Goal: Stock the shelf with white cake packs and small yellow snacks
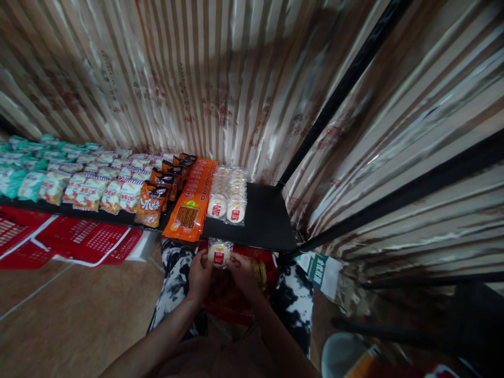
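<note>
Both hands grip one clear packet of round cakes (219, 254) just below the front edge of the black shelf (268, 220): left hand (200, 275) and right hand (242, 273) have fingers closed on its sides. Two rows of matching packets (228, 197) lie on the shelf beside orange snack bags (192, 205).

Only large white characters on the orange foil snack bag (150, 205), up-left of the fingers, show, and they blur; every other label stays unreadable.

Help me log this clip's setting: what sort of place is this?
Probably a small shop or stall: rows of snack packets line a black shelf, red baskets lie below, and both hands hold a clear-wrapped round cake packet.
</note>
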The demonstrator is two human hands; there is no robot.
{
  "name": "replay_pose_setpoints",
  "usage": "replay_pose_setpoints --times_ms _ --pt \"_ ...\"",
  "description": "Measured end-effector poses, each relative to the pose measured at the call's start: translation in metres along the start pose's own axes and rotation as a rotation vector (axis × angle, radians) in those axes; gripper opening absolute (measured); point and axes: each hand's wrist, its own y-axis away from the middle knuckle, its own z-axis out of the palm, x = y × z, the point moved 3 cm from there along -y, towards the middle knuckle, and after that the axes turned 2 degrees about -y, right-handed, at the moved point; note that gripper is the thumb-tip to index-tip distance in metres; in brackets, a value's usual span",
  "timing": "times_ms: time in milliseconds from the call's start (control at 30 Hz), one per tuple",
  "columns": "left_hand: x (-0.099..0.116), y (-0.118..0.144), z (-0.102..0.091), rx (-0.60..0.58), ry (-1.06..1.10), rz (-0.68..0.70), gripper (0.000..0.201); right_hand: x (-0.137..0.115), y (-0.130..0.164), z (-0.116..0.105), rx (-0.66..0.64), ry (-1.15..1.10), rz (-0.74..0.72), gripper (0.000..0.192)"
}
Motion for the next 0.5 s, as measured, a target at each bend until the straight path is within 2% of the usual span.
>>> replay_pose_setpoints --times_ms 133,333,500 --pt "0.012 -0.001 -0.001 -0.016 -0.004 0.012 0.037 -0.004 -0.011 0.003 -0.001 -0.105 0.016 0.027" --pt "0.029 -0.013 0.004 -0.025 0.050 0.069 0.039 -0.019 -0.026 0.006 0.077 -0.154 0.031 0.032" --pt "0.046 -0.027 0.002 0.062 -0.110 0.142 0.041 -0.031 -0.038 0.011 0.140 -0.099 0.004 0.033"
